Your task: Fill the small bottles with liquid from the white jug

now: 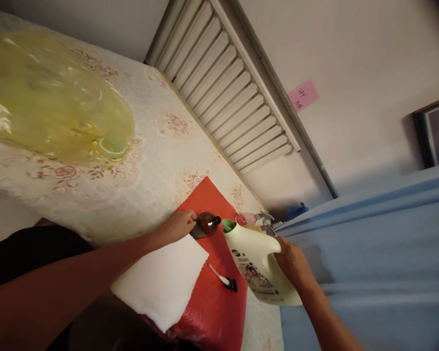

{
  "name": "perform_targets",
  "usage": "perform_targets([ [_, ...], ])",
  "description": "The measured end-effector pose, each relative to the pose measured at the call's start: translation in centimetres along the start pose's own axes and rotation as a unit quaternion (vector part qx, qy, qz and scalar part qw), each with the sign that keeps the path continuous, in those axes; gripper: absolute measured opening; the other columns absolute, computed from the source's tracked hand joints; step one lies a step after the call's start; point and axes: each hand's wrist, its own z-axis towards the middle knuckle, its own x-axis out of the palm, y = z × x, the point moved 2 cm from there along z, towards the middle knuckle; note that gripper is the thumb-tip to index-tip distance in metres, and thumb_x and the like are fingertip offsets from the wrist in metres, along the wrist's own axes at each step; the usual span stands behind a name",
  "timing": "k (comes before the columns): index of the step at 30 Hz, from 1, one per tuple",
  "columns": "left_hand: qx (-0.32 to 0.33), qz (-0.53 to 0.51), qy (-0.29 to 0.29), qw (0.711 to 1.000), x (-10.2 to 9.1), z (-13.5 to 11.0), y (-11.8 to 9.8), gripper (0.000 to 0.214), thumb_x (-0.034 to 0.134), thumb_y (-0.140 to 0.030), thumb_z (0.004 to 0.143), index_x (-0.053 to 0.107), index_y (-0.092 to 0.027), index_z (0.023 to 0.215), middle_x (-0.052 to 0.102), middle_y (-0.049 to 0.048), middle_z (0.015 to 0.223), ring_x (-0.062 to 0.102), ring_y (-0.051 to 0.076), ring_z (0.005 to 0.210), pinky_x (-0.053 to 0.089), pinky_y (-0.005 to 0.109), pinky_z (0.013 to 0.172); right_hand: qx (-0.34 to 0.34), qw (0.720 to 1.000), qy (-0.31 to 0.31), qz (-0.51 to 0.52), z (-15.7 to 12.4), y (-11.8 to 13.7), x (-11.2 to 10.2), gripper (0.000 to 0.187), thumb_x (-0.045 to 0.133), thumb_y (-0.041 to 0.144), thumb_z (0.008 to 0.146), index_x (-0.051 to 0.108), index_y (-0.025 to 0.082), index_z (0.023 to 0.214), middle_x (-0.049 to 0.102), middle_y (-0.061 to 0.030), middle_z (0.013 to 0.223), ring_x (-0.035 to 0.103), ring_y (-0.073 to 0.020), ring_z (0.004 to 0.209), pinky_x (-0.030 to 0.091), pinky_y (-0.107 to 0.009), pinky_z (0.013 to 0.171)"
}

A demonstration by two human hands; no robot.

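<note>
Print on the label of the white jug (254, 251) is too blurred to read, as are the marks on the pink note (303, 95) on the wall. The right hand (292, 261) covers the jug's handle, and the left hand (177, 226) hides the base of the brown bottle (208, 223). Behind the jug, what may be a spray bottle (249, 219) is half concealed. The yellow plastic (51, 92) runs off the left edge.
</note>
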Motion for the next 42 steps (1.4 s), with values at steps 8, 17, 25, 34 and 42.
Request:
perform_targets([
  [8, -0.009, 0.001, 0.002, 1.000, -0.1, 0.0, -0.1, 0.012, 0.053, -0.016, 0.077, 0.061, -0.021, 0.085, 0.069, -0.0011, 0.075, 0.062, 0.015, 0.069, 0.034, 0.026, 0.056, -0.004, 0.999, 0.003, -0.052, 0.4, 0.6, -0.7, 0.023, 0.047, 0.009, 0.081, 0.062, 0.020, 0.094, 0.071, -0.0057, 0.080, 0.062, -0.0168, 0.071, 0.031, -0.024, 0.061],
  [17, -0.003, -0.007, 0.003, 1.000, -0.6, -0.7, -1.0, 0.013, 0.051, -0.015, 0.078, 0.061, -0.020, 0.084, 0.068, -0.0018, 0.075, 0.061, 0.014, 0.070, 0.034, 0.024, 0.057, -0.033, 0.997, -0.006, -0.062, 0.8, 0.8, -0.9, 0.035, 0.047, 0.008, 0.082, 0.063, 0.019, 0.110, 0.071, -0.0059, 0.080, 0.063, -0.0171, 0.071, 0.032, -0.023, 0.062],
  [25, -0.012, 0.000, 0.008, 1.000, -0.7, -0.7, -1.3, 0.012, 0.052, -0.015, 0.077, 0.061, -0.020, 0.081, 0.067, -0.0015, 0.075, 0.060, 0.015, 0.071, 0.034, 0.025, 0.057, -0.027, 0.997, -0.004, -0.071, 1.0, 1.1, -1.4, 0.032, 0.047, 0.006, 0.080, 0.064, 0.020, 0.103, 0.073, -0.0067, 0.082, 0.065, -0.0178, 0.074, 0.033, -0.024, 0.064],
  [34, -0.013, 0.015, 0.006, 1.000, -0.6, -0.5, -1.2, 0.008, 0.052, -0.017, 0.077, 0.059, -0.020, 0.078, 0.063, -0.0018, 0.069, 0.058, 0.015, 0.066, 0.030, 0.026, 0.054, -0.030, 0.996, -0.002, -0.079, 1.1, 1.3, -1.9, 0.024, 0.049, 0.009, 0.083, 0.064, 0.020, 0.099, 0.073, -0.0067, 0.083, 0.064, -0.0174, 0.074, 0.032, -0.024, 0.064],
  [42, -0.002, 0.000, 0.010, 1.000, -1.0, -0.8, -1.7, 0.009, 0.053, -0.015, 0.077, 0.060, -0.020, 0.079, 0.067, -0.0007, 0.075, 0.060, 0.016, 0.071, 0.033, 0.026, 0.058, -0.029, 0.996, -0.002, -0.090, 1.0, 1.5, -2.1, 0.023, 0.049, 0.007, 0.081, 0.063, 0.019, 0.095, 0.073, -0.0077, 0.082, 0.063, -0.0182, 0.074, 0.031, -0.024, 0.064],
])
